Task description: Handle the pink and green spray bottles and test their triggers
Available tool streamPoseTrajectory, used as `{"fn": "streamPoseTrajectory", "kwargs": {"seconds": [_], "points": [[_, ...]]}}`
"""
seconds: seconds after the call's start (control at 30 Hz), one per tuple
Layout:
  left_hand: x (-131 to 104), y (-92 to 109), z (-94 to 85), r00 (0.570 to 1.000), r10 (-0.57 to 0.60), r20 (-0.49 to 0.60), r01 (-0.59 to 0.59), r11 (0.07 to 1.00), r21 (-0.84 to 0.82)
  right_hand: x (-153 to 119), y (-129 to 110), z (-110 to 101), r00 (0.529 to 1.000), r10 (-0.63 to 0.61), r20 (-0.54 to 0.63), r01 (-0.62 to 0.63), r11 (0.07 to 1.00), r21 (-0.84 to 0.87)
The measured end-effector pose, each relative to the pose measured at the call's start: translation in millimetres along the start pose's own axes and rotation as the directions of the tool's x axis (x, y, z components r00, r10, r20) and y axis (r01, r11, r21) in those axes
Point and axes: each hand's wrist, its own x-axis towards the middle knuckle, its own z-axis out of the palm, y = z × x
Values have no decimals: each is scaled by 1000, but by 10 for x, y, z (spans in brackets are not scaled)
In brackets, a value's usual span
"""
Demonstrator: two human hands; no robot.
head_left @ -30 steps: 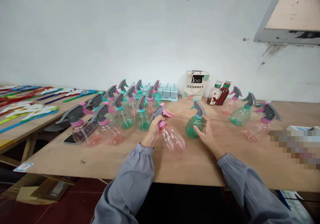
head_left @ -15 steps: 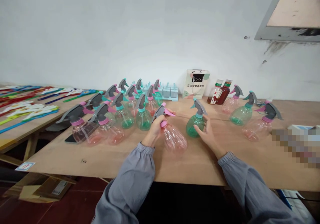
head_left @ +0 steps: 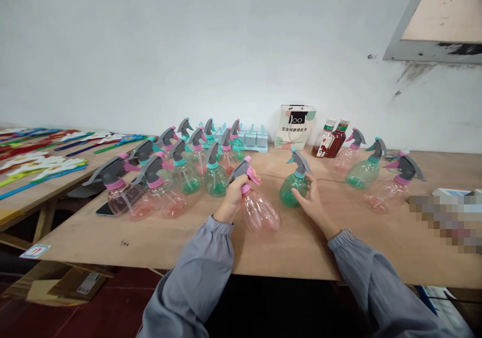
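Observation:
My left hand (head_left: 234, 196) is closed around the neck and grey-and-pink trigger head of a pink spray bottle (head_left: 260, 211), which tilts with its base toward the right. A green spray bottle (head_left: 290, 190) with a grey head and turquoise trigger stands upright just right of it. My right hand (head_left: 312, 197) grips that bottle's right side, thumb in front and fingers partly hidden behind. Several pink and green spray bottles (head_left: 216, 181) are grouped to the left. Two pink ones and a green spray bottle (head_left: 363, 171) stand at the right.
Against the wall are a pale blue popsicle mould (head_left: 256, 141), a paper bag (head_left: 295, 127) and two bottles of reddish drink (head_left: 336, 139). A dark phone (head_left: 105, 210) lies behind the leftmost spray bottle. Colourful flat strips (head_left: 48, 164) cover the left table. The wooden table's front edge (head_left: 278, 275) runs below my forearms.
My left hand and the pink spray bottle have shifted very slightly left and down. My right hand stays on the green spray bottle.

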Motion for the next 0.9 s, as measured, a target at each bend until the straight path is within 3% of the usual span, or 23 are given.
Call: {"fn": "streamPoseTrajectory", "kwargs": {"seconds": [0.13, 0.27, 0.33, 0.4, 0.5, 0.6, 0.77, 0.9], "points": [[23, -31, -48, 998, 49, 48, -50, 998, 38, -1, 5, -4, 1000, 10, 9, -10, 1000, 16], [-60, 18, -196, 986, 163, 30, -166, 959, 230, 2, -27, -12, 1000, -2, 22, 2, 1000, 24], [-170, 129, -336, 988, 154, -29, -135, 927, 350, 3, -43, -15, 1000, -9, 22, 8, 1000, 14], [-291, 284, -520, 974, 160, -163, -69, 886, 459, 3, -49, -16, 1000, -20, 4, 20, 1000, -1], [-410, 494, -821, 882, 285, -374, -28, 826, 563, 3, -42, -13, 1000, -15, -7, 15, 1000, -2], [-422, 570, -1032, 807, 380, -451, -26, 787, 616, 0, -31, -6, 1000, 6, 1, -6, 1000, 12], [-338, 478, -1036, 740, 406, -536, 0, 797, 604, -14, -19, 9, 1000, -15, -1, 15, 1000, 7], [-266, 382, -917, 724, 455, -518, -52, 786, 616, -26, -23, 14, 1000, -20, 3, 20, 999, -40]]}}
